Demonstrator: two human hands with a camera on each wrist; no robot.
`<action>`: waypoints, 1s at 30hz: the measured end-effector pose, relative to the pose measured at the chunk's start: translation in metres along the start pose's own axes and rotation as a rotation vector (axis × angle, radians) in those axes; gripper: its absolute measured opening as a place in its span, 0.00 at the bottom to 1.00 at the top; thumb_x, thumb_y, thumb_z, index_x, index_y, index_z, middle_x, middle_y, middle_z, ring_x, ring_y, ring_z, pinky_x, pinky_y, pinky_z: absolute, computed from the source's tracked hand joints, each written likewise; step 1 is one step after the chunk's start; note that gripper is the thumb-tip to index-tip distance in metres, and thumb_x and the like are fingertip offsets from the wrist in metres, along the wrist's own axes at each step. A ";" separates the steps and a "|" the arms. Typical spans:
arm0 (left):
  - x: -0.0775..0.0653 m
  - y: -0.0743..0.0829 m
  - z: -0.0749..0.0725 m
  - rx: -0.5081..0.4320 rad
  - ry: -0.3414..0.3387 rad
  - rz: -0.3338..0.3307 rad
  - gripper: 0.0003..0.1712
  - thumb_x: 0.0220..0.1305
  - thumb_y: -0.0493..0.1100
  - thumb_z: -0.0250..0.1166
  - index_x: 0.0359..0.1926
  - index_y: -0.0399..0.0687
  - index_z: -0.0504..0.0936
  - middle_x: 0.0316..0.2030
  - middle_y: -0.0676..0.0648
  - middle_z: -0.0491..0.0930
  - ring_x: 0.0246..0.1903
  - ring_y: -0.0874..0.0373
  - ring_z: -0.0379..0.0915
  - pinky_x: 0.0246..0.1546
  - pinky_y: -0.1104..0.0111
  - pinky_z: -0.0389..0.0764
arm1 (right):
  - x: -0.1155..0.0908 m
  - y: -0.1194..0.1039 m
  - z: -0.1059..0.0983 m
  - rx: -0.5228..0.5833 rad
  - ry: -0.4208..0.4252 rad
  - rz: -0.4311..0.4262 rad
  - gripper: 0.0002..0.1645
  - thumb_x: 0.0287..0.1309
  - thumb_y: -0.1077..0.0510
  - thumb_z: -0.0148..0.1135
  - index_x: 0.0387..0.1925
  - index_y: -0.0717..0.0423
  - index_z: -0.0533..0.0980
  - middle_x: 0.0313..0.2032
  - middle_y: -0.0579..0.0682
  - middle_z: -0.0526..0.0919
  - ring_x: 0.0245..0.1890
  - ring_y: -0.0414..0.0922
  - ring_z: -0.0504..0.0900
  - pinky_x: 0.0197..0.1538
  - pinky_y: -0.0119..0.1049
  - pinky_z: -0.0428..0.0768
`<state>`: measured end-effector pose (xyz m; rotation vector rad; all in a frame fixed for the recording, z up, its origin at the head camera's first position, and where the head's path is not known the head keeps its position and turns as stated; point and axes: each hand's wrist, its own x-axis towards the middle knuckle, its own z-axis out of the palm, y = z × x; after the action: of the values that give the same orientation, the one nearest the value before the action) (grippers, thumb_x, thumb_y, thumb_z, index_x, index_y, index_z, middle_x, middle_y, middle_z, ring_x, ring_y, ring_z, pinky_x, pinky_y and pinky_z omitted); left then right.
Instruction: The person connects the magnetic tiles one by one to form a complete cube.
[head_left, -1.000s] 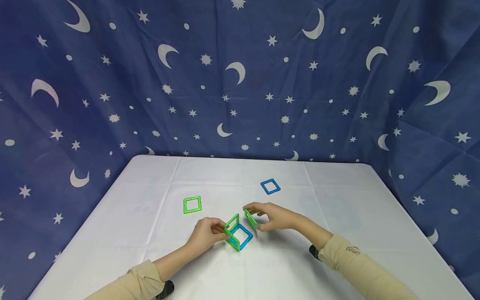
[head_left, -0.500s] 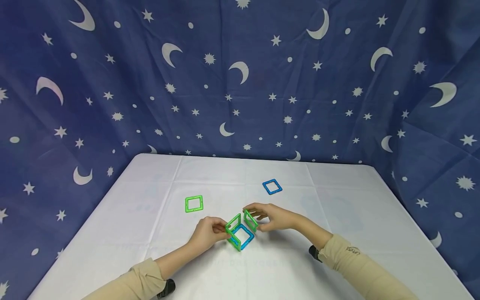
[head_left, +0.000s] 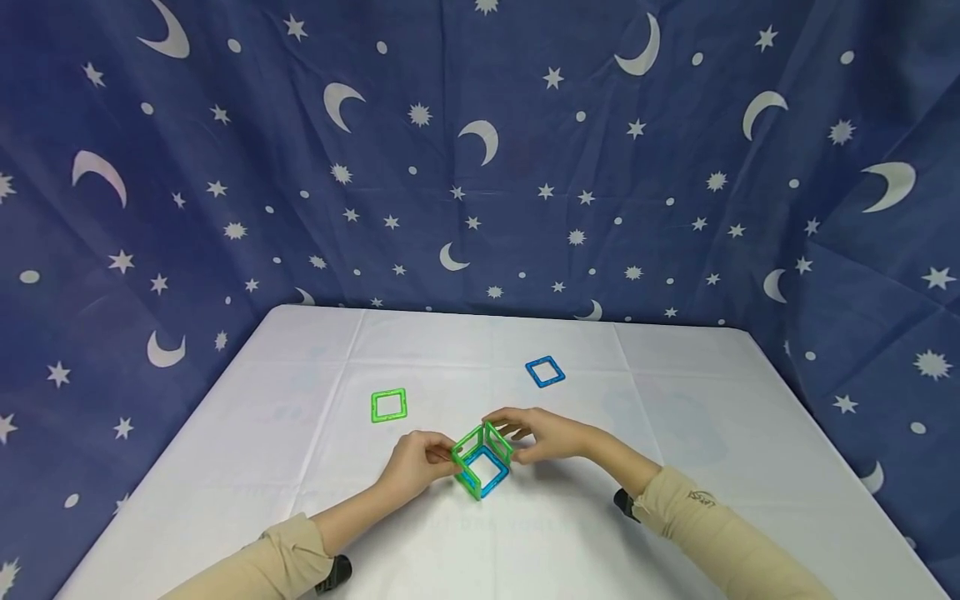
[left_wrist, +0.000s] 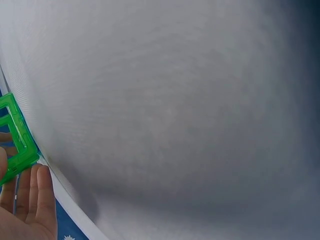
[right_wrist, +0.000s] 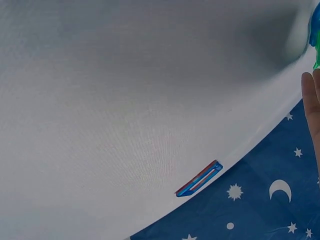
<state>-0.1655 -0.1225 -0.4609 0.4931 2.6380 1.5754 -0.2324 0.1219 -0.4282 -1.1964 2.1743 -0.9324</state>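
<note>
"So where's the blue square point(head_left: 496, 484) sitting?"

"Flat on the table point(head_left: 562, 546), turned cornerwise, right between left hand point(head_left: 414, 468), pinching the near-left green square point(head_left: 467, 468), and right hand point(head_left: 546, 437), gripping the far-right green square point(head_left: 499, 436) upright at blue's edge. Neither's clearly nearer tbh."

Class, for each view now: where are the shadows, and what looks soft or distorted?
Head view: soft shadow on the white table under the right hand; loose green square fairly crisp. Left wrist view: table surface gray and soft, darkening toward the right edge. Right wrist view: dark shadow at upper right; table edge curved, likely lens distortion; loose blue square reddish-streaked.
</note>
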 end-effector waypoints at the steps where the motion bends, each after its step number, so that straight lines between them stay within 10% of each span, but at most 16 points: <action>1: 0.000 0.000 0.000 0.001 0.000 0.002 0.12 0.48 0.32 0.72 0.36 0.31 0.83 0.29 0.41 0.85 0.26 0.58 0.81 0.26 0.78 0.79 | 0.000 0.000 0.001 0.003 -0.003 0.001 0.37 0.53 0.67 0.57 0.66 0.60 0.61 0.62 0.58 0.71 0.60 0.56 0.73 0.59 0.45 0.75; 30: -0.004 0.002 0.002 -0.050 -0.002 -0.031 0.17 0.51 0.25 0.66 0.45 0.28 0.80 0.35 0.35 0.83 0.33 0.48 0.84 0.29 0.75 0.82 | -0.004 -0.003 0.006 0.017 0.001 0.020 0.36 0.60 0.66 0.51 0.69 0.64 0.55 0.60 0.63 0.72 0.58 0.55 0.75 0.58 0.38 0.76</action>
<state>-0.1608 -0.1210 -0.4610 0.4485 2.5849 1.6263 -0.2249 0.1223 -0.4298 -1.1644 2.1712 -0.9408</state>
